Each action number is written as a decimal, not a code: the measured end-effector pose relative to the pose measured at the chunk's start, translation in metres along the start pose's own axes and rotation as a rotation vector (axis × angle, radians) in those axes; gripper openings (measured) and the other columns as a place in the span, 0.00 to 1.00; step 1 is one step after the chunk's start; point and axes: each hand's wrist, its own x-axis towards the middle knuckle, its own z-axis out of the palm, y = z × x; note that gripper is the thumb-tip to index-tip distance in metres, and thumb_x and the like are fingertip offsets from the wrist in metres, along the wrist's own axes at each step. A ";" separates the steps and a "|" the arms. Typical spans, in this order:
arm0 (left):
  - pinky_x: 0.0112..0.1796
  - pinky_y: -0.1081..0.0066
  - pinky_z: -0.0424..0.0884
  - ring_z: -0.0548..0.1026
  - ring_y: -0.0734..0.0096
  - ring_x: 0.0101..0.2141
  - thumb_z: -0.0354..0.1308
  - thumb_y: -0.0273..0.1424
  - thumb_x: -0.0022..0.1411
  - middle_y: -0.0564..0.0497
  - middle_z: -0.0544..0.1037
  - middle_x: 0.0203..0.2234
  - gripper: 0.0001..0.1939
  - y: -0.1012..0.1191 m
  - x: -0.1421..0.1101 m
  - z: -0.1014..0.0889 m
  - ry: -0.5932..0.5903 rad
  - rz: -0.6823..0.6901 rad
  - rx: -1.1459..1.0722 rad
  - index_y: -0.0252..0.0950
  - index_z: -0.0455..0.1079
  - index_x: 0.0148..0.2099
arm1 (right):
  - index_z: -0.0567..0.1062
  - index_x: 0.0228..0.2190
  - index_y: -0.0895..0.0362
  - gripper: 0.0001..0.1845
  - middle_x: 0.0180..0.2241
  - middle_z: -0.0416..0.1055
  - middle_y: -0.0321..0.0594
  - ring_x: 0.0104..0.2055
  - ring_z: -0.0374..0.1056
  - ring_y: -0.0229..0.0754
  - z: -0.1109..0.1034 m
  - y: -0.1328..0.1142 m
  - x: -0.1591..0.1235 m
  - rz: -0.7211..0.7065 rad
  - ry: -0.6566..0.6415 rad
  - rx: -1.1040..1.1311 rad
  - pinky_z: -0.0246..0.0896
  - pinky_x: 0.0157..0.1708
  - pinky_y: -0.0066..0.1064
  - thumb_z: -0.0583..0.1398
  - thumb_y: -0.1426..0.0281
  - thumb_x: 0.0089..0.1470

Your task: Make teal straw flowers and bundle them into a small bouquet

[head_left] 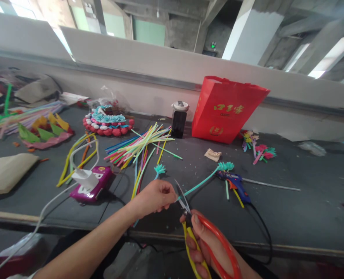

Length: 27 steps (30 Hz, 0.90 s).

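Observation:
My left hand (156,197) is closed in a pinch on the near end of a teal pipe cleaner (202,183). The stem slants up to a fluffy teal flower head (226,166) beside the glue gun. My right hand (202,242) grips scissors (184,203) with one red and one yellow handle. Their blades are parted around the stem, close to my left fingertips. A second teal flower (159,169) on a light blue stem lies behind my left hand, which hides part of that stem.
A blue glue gun (237,186) trails a black cord. Loose pipe cleaners (142,145) lie left of a dark bottle (179,122). A red bag (227,110) stands behind. A purple power strip (102,182), a felt crown (45,133) and flowered headbands (109,124) are leftward.

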 end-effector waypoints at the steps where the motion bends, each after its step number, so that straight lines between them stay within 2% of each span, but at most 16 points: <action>1: 0.14 0.79 0.52 0.58 0.81 0.13 0.57 0.39 0.52 0.59 0.66 0.14 0.11 0.000 0.000 0.000 -0.001 -0.004 0.001 0.37 0.65 0.26 | 0.64 0.47 0.52 0.30 0.24 0.63 0.28 0.20 0.60 0.28 0.000 0.000 -0.001 0.005 -0.001 0.005 0.56 0.13 0.16 0.61 0.45 0.52; 5: 0.14 0.79 0.53 0.59 0.81 0.13 0.57 0.40 0.52 0.59 0.66 0.15 0.12 0.000 0.000 0.001 -0.019 -0.014 0.008 0.37 0.65 0.26 | 0.65 0.47 0.51 0.29 0.25 0.63 0.28 0.19 0.59 0.27 0.001 0.000 -0.002 0.010 -0.011 0.000 0.56 0.13 0.16 0.61 0.45 0.53; 9: 0.13 0.79 0.52 0.59 0.81 0.13 0.56 0.36 0.51 0.60 0.66 0.14 0.08 0.000 0.000 0.001 0.024 -0.034 0.035 0.37 0.65 0.27 | 0.66 0.47 0.51 0.31 0.24 0.63 0.27 0.19 0.59 0.27 0.002 -0.001 -0.003 0.018 0.015 -0.020 0.54 0.12 0.15 0.62 0.44 0.51; 13: 0.13 0.79 0.52 0.58 0.81 0.12 0.55 0.34 0.50 0.60 0.66 0.14 0.06 -0.001 0.000 0.000 0.015 -0.025 0.021 0.37 0.65 0.26 | 0.66 0.48 0.50 0.31 0.24 0.62 0.26 0.17 0.56 0.25 0.004 -0.003 -0.002 0.031 0.065 -0.041 0.50 0.11 0.14 0.63 0.45 0.51; 16: 0.13 0.79 0.51 0.58 0.81 0.12 0.57 0.33 0.50 0.60 0.65 0.13 0.06 -0.001 0.000 -0.002 0.027 -0.030 -0.041 0.36 0.66 0.26 | 0.66 0.47 0.51 0.32 0.23 0.61 0.26 0.16 0.54 0.24 0.005 -0.005 -0.002 0.034 0.094 -0.044 0.45 0.10 0.13 0.64 0.44 0.49; 18: 0.13 0.79 0.51 0.58 0.82 0.12 0.59 0.34 0.51 0.59 0.66 0.13 0.08 0.000 0.000 -0.003 0.038 0.001 -0.155 0.35 0.66 0.26 | 0.66 0.46 0.52 0.32 0.23 0.61 0.27 0.16 0.54 0.25 0.006 -0.007 -0.003 0.007 0.062 -0.059 0.47 0.11 0.14 0.63 0.43 0.49; 20: 0.14 0.79 0.53 0.59 0.82 0.13 0.61 0.35 0.51 0.57 0.69 0.15 0.10 0.001 -0.001 -0.004 0.044 0.060 -0.322 0.34 0.67 0.27 | 0.65 0.47 0.52 0.32 0.24 0.61 0.27 0.17 0.53 0.26 0.008 -0.009 -0.003 -0.076 0.027 -0.100 0.51 0.12 0.16 0.60 0.42 0.51; 22: 0.15 0.79 0.56 0.62 0.82 0.14 0.64 0.35 0.51 0.55 0.72 0.18 0.11 0.003 -0.002 -0.004 0.060 0.109 -0.506 0.33 0.68 0.29 | 0.64 0.48 0.51 0.33 0.24 0.60 0.28 0.17 0.53 0.27 0.009 -0.011 -0.003 -0.229 0.043 -0.213 0.54 0.13 0.19 0.58 0.41 0.52; 24: 0.16 0.79 0.59 0.64 0.81 0.15 0.66 0.34 0.51 0.54 0.75 0.20 0.12 0.005 -0.002 -0.002 0.083 0.144 -0.671 0.34 0.69 0.33 | 0.64 0.49 0.51 0.32 0.26 0.62 0.30 0.18 0.55 0.30 0.009 -0.014 -0.001 -0.463 0.145 -0.418 0.57 0.16 0.23 0.56 0.42 0.54; 27: 0.18 0.78 0.63 0.66 0.81 0.15 0.67 0.33 0.53 0.53 0.77 0.23 0.12 0.009 -0.003 0.003 0.086 0.215 -0.826 0.35 0.69 0.36 | 0.63 0.52 0.51 0.27 0.31 0.67 0.34 0.25 0.63 0.36 0.009 -0.018 0.005 -0.747 0.344 -0.764 0.64 0.24 0.27 0.59 0.52 0.56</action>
